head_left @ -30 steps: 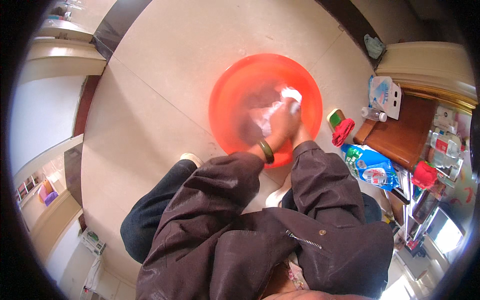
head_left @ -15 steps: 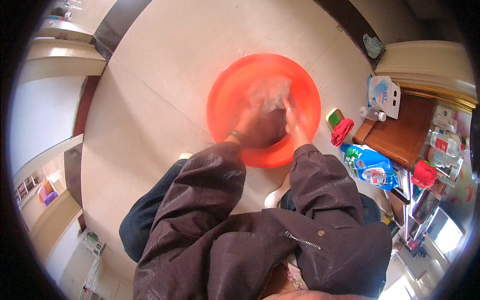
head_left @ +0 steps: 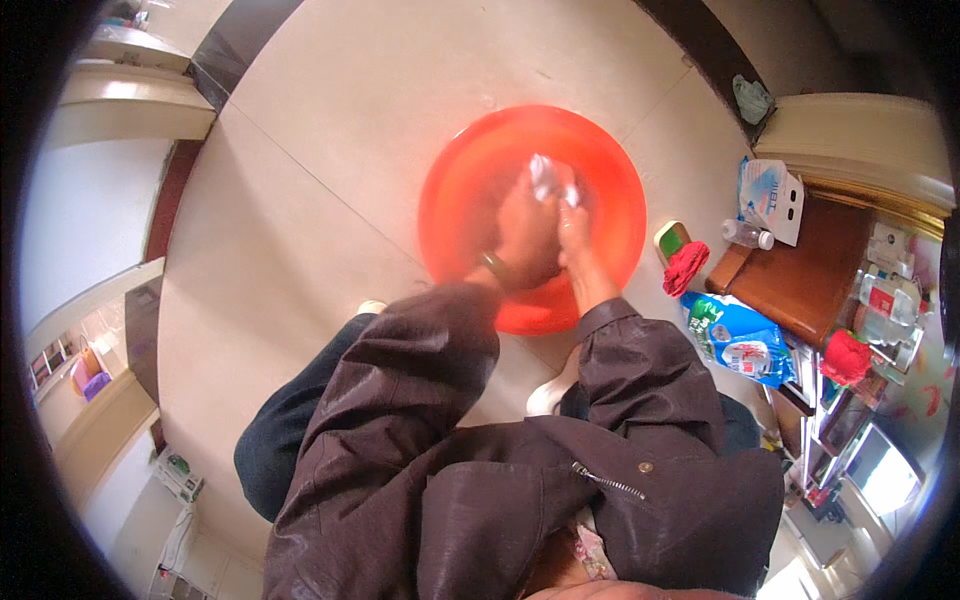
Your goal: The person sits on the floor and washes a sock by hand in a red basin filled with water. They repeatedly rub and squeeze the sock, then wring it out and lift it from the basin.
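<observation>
Lt tiled floor (head_left: 310,230), dk border strip (head_left: 700,70). On it: orange basin (head_left: 626,220) approx. ctr; to R, sm. green/cream block (head_left: 670,238) w/ red cloth (head_left: 686,268) up agst it.

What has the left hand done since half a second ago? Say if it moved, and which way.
Yes. Judged against the orange basin, the left hand has shifted right, toward the right hand.

Wht cloth (head_left: 543,178), bunched, blurred, in/over rnd orange basin (head_left: 622,215); basin upright.
</observation>
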`<state>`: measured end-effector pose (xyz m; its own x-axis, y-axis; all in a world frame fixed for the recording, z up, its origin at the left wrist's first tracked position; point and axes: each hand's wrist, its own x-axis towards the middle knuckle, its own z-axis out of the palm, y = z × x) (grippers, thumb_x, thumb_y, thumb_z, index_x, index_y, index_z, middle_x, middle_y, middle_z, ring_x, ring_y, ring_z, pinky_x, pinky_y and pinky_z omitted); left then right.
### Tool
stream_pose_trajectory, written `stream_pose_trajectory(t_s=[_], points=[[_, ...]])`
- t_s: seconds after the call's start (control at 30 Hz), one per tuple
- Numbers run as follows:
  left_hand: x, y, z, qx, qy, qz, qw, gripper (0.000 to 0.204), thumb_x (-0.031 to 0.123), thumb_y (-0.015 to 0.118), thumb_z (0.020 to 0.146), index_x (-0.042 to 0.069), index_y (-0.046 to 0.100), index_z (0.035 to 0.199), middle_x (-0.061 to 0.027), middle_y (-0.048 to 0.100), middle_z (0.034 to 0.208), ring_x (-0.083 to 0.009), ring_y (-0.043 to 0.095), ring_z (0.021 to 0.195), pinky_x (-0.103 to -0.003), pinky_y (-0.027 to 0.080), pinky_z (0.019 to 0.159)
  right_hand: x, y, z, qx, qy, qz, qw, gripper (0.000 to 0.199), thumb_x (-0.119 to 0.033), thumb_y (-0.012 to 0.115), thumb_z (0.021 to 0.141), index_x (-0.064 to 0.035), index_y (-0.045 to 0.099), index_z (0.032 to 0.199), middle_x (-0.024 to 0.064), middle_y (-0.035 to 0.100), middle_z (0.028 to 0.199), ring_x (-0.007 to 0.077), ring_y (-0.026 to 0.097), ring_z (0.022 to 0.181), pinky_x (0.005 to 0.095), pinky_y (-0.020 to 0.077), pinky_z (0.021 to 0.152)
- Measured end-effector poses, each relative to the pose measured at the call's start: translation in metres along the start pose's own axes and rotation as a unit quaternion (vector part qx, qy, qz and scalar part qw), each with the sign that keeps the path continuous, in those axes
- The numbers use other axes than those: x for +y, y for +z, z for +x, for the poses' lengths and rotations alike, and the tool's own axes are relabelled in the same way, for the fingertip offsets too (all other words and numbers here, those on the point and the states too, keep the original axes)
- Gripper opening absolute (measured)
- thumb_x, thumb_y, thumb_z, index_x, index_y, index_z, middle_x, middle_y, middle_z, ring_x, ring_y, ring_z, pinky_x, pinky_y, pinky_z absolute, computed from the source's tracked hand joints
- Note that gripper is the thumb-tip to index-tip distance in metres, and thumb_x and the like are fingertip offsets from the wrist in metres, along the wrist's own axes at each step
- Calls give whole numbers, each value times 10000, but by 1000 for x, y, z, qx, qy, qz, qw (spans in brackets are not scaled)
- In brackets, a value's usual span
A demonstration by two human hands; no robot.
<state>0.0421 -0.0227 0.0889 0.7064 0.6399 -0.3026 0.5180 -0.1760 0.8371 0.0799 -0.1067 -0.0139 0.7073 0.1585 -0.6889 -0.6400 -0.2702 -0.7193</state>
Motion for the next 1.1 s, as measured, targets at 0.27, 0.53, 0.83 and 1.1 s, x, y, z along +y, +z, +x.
stream_pose_trajectory(t_s=[0.27,0.53,0.83,1.1], points=[[-57,1,16,18,-86,-42,995,393,296,585,822,-2,606,1076,-246,635,923,-352,633,882,-455,476,731,-18,19,-29,-70,48,114,990,236,-227,571,890,-40,610,1029,31,623,973,179,608,847,327,488,753],[-108,-34,49,-101,-133,-290,942,397,341,576,871,-25,642,1010,-74,653,844,-198,617,747,-305,481,613,-47,-28,-30,-265,4,-248,932,274,-167,659,814,-16,632,1041,20,639,961,120,584,867,274,458,763],[-122,-30,44,-152,-94,90,980,331,265,420,962,36,660,960,-199,619,1007,-296,611,919,-382,483,752,-19,-67,16,24,74,222,972,467,-296,704,760,-29,589,1126,84,619,1079,224,591,988,374,460,883],[-91,14,29,-163,180,-65,968,360,287,597,879,-37,572,1033,-96,649,862,-168,611,765,-330,493,640,3,-51,-3,-73,65,-7,995,631,-446,636,833,-51,476,1298,106,533,1274,250,518,1128,398,402,951]])
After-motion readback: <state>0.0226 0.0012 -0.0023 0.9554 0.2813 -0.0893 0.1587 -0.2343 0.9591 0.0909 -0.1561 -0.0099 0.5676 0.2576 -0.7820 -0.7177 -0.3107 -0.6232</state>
